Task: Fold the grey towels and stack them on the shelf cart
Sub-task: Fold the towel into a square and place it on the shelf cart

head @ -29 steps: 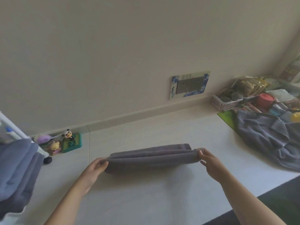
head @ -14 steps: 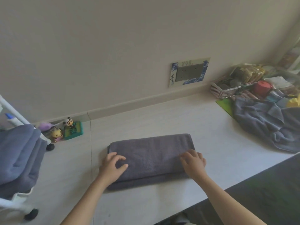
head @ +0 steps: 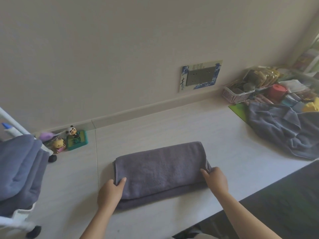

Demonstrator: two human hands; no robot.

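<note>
A folded grey towel lies flat on the pale floor in the middle. My left hand grips its near left corner, thumb on top. My right hand holds the right end, fingers tucked round the edge. At the far left stands the white shelf cart with several folded grey towels stacked on it. A heap of unfolded grey towels lies at the right.
Small toy figures sit by the wall near the cart's black wheel. A pink basket, a red pot and clutter fill the far right. A dark mat covers the near right. A wall socket is ahead.
The towel, held up a second ago, was laid flat on the floor. My hands pressed on top of it, then slid outward to its left corner and right end.
</note>
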